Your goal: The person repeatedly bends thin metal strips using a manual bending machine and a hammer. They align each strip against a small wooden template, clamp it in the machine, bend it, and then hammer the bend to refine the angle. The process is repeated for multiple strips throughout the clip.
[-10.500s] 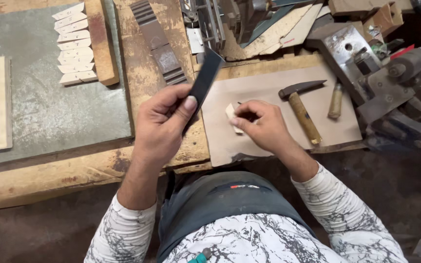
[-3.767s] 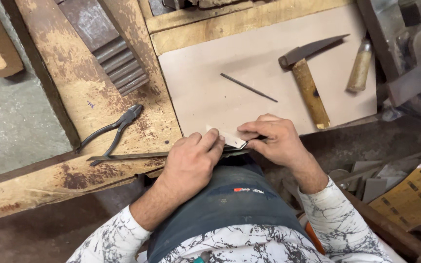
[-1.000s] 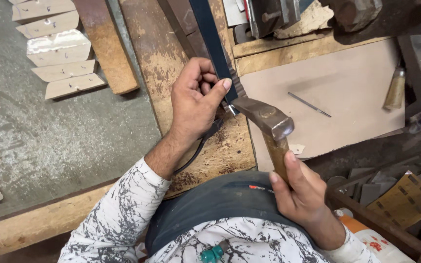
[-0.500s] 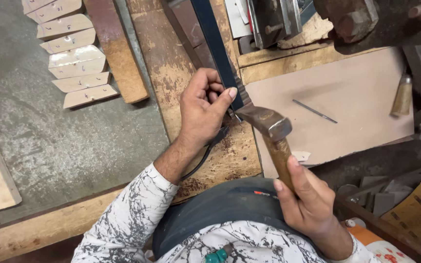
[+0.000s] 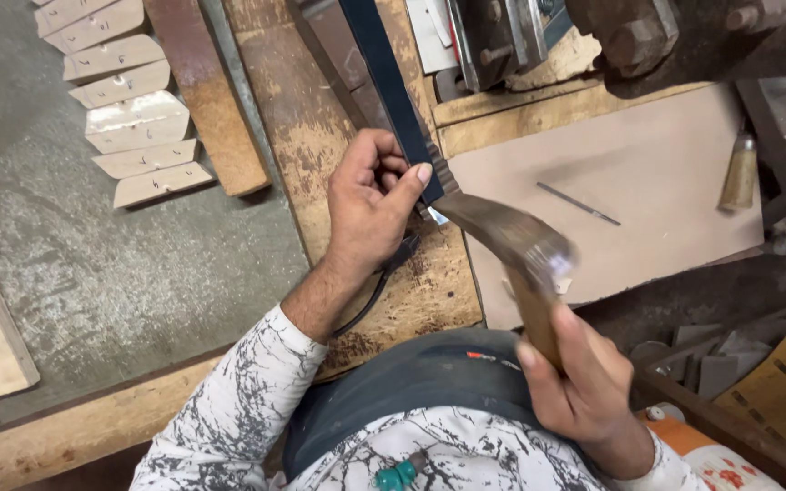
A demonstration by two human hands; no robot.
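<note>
My left hand point(image 5: 370, 205) grips the near end of a long dark blue metal bar point(image 5: 388, 86) that runs away up the worn wooden bench point(image 5: 293, 109). A small pale piece point(image 5: 437, 215) sits at the bar's end by my thumb. My right hand point(image 5: 575, 382) holds the wooden handle of a hammer point(image 5: 511, 241). Its dark head is blurred and lies across the bench just right of my left thumb, with its narrow end at the bar's tip. Black pliers point(image 5: 388, 268) lie partly hidden under my left hand.
Several pale pointed card pieces point(image 5: 134, 118) and a wooden strip point(image 5: 206, 91) lie on the grey surface at left. A tan board point(image 5: 648, 182) holds a thin metal rod point(image 5: 579, 203) and a wooden-handled tool point(image 5: 739, 173). Heavy machine parts point(image 5: 648, 36) stand at the back.
The hammer head has swung down toward the bar's end and is now blurred. My left hand keeps its grip on the bar. The view has drifted slightly.
</note>
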